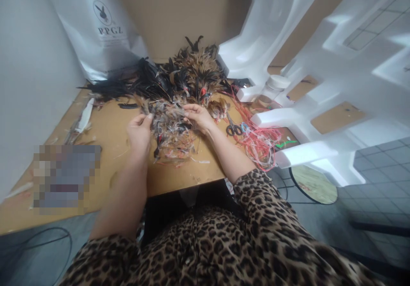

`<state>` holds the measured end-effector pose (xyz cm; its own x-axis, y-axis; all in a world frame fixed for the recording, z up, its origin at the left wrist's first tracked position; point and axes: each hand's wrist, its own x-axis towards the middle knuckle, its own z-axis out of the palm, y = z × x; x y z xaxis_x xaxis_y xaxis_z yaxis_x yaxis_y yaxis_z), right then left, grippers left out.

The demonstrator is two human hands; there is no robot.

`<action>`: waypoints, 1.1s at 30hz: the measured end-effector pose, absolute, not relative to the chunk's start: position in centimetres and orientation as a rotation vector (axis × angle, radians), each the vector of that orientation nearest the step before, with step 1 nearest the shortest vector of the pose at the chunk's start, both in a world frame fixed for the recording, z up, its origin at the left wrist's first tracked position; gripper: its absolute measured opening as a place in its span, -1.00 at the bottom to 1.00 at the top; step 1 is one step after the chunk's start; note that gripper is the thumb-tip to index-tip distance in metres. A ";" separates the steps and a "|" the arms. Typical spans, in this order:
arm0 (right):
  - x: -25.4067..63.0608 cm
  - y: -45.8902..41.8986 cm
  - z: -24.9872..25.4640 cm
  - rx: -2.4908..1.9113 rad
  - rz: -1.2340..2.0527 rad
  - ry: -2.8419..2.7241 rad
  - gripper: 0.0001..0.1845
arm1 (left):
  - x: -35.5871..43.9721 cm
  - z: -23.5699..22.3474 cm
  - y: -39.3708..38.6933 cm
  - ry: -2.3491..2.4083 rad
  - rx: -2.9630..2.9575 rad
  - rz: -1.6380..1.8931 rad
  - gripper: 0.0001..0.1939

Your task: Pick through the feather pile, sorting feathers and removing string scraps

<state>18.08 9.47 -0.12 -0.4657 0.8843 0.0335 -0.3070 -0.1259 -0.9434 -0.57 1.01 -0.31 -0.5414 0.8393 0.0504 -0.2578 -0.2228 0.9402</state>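
A loose heap of small brown and grey feathers (169,126) lies on the table between my two hands. At its left edge my left hand (139,132) is closed in a pinch, with a brown feather (143,104) rising from the fingertips. My right hand (199,117) reaches in from the other side, thumb and fingers pinched on feathers at the heap's upper right. Fine detail at both fingertips is blurred. Black-handled scissors (233,129) rest to the right of my right hand. Behind the heap stand bundles of brown feathers (200,66) and long black feathers (153,79).
Pink and white ribbon strands (261,145) tangle at the table's right, below a lidded clear jar (275,87). White moulded foam (297,153) overhangs that side. A silver bag (112,42) stands at back left. A pixelated patch (67,177) covers something at left. A white feather (86,116) lies nearby.
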 end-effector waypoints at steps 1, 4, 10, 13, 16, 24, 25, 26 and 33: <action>18.1 9.5 -0.2 -0.705 1.715 -1.268 -0.60 | -0.5 -0.2 1.0 1.298 0.760 1.941 -0.88; 18.0 9.4 -0.2 -0.690 1.646 -1.341 -0.59 | -0.2 0.5 0.8 1.172 0.693 1.886 -0.87; 18.7 9.0 0.8 -0.781 1.413 -1.499 -0.67 | -1.2 1.4 0.9 0.935 0.467 1.845 -0.90; 19.2 8.8 1.2 -0.818 1.258 -1.606 -0.72 | -2.0 1.3 1.0 0.886 0.390 1.892 -0.91; 19.1 8.9 1.1 -0.945 1.114 -1.701 -0.69 | -2.1 1.2 1.1 0.887 0.354 1.896 -0.90; 18.4 9.9 1.4 -1.188 0.563 -2.093 -0.77 | -1.4 1.4 1.0 0.886 0.342 1.882 -0.89; 18.3 9.9 1.7 -1.252 0.503 -2.164 -0.79 | -1.4 1.4 0.9 0.875 0.354 1.866 -0.90; 18.2 9.8 2.1 -1.325 0.449 -2.232 -0.80 | -1.3 1.3 0.9 0.868 0.371 1.848 -0.91; 15.5 9.4 2.9 -1.629 0.308 -2.468 -0.69 | -1.0 0.8 1.0 0.845 0.459 1.739 -0.85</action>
